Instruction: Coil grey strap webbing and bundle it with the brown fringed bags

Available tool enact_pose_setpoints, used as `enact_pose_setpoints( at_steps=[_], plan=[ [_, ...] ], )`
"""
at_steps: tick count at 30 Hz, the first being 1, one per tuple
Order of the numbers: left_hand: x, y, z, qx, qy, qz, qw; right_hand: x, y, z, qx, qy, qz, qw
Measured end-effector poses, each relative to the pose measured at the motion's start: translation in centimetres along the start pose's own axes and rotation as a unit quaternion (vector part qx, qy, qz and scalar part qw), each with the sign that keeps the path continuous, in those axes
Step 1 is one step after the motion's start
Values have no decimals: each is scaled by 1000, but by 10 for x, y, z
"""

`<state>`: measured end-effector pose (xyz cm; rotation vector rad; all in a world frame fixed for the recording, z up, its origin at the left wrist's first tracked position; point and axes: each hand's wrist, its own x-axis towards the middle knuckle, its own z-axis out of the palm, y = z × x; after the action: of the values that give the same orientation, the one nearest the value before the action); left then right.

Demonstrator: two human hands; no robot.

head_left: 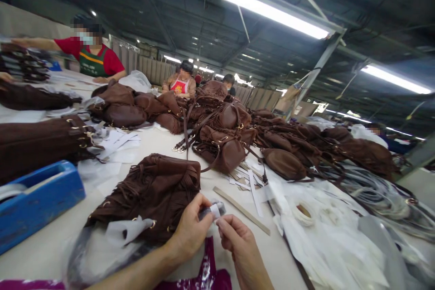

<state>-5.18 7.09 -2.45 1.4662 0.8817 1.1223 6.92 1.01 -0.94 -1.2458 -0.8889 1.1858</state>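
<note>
My left hand (190,231) is closed, thumb and fingers pinching a dark bag strap end (220,207) wrapped in see-through plastic, with a small white strip (215,210) around it. Close beside it, my right hand (238,242) pinches at the edge of that strip with thumb and forefinger. A dark brown fringed bag (154,190) lies on the table beyond my left hand. White tissue (131,229) pokes from its near side by the gold rings. At its lower left curves a plastic-wrapped handle (79,253), partly behind my left forearm.
At left stands a blue tape dispenser (41,204). A pile of brown bags (220,131) spreads across the table's far side. Right of my hands lie a flat grey-brown strip (242,210) and white sheets (326,231) with a tape roll (303,214). A co-worker (97,54) stands far left.
</note>
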Motion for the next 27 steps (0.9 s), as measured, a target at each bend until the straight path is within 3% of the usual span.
enact_pose_setpoints(
  at_steps=[5, 14, 21, 27],
  plan=[
    [0, 2, 0, -3, 3, -17, 1000, -4, 2, -7, 117, -71, 12, 990],
    [1, 2, -1, -42, 2, -24, 999, 2, -2, -13, -15, -87, -73, 993],
    [4, -1, 0, -72, 13, -51, 996, 0, 1, -13, 148, -37, -58, 987],
    [7, 1, 0, -134, 50, -79, 987, -10, 18, 8, 281, -34, -57, 957]
  ],
)
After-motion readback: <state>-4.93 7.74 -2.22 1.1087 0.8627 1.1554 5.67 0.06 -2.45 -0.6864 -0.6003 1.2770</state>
